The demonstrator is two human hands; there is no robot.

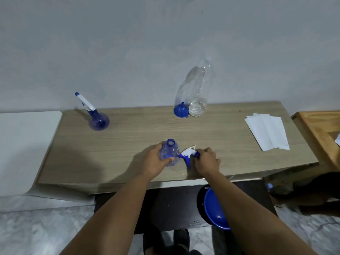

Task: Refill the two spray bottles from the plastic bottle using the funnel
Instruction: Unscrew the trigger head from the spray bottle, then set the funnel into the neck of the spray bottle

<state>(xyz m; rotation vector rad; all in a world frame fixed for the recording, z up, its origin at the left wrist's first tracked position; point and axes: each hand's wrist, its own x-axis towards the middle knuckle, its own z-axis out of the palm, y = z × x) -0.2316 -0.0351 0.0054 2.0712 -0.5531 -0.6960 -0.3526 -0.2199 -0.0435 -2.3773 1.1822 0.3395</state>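
Blue translucent spray bottle [168, 152], uncapped: upright on the wooden table [128, 140], neck open and facing up, gripped around its body by the left hand [156, 159]. Trigger head [189, 155], white and blue with dip tube attached: lying on the table just beside the bottle, toward the right hand [207, 160], whose fingers are curled on its blue collar end. Whether it is being set down or only steadied cannot be told. Blue funnel [181, 109]: standing mouth-down, well beyond both hands, touching or nearly touching the clear plastic bottle [197, 96], which holds only a low level of water. Second spray bottle [97, 116]: trigger head on, far out past the left hand. White paper sheets [266, 133]: off beyond the right hand. Step in hand, by my reading: parking the removed head so the open bottle can take the funnel. Advice: lay the head flat with the tube clear of the bottle's base, keep the left hand holding the light empty bottle upright, then reach forward with the freed right hand for the funnel and seat its spout fully in the neck before lifting the plastic bottle.
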